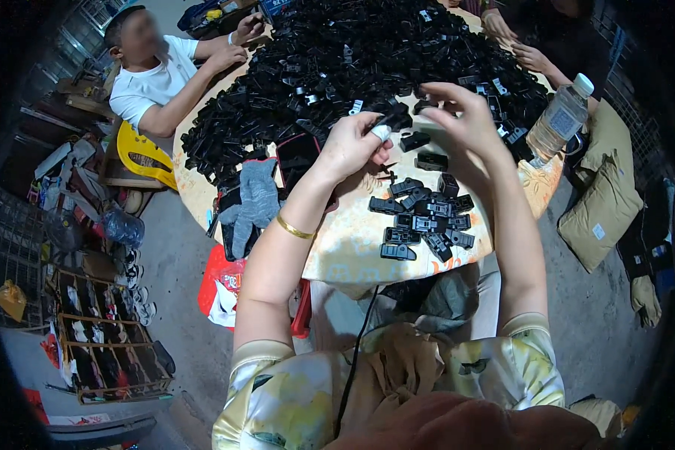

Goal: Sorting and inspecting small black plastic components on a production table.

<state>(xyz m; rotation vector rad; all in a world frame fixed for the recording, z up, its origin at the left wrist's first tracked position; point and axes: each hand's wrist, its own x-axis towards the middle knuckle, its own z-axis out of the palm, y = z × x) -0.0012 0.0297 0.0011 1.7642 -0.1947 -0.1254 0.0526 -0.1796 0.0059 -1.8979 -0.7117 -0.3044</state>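
Observation:
My left hand is closed on a small black plastic part, thumb and fingers pinching it at the near edge of the pile. Something white shows at its thumb tip, perhaps a wrap. Across from it, my right hand has thumb and fingers apart, beside the held part; whether a dark piece touches its fingertips is hard to make out. Below the hands lie a loose black block and a cluster of several black clip-like parts. A large heap of similar black parts covers the far tabletop.
On the round table, a grey glove lies left by a dark phone-like slab. A clear bottle stands right. One person sits far left; another's hands are far right. A yellow chair stands left.

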